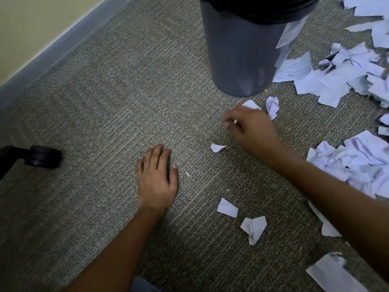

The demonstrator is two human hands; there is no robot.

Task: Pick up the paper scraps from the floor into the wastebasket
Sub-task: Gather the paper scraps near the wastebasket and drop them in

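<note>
Head view: flat left hand (156,178) braces on the grey carpet (105,102), holding nothing. At centre right, the right hand (250,127) pinches a tiny pale sliver (235,121), with white torn paper scraps (227,207) below, beside the dark grey plastic wastebasket (240,55).

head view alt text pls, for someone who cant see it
A right hand pinches a tiny pale scrap above grey carpet near a dark grey plastic wastebasket; the left hand rests flat, and torn white paper scraps lie scattered rightward.
</note>
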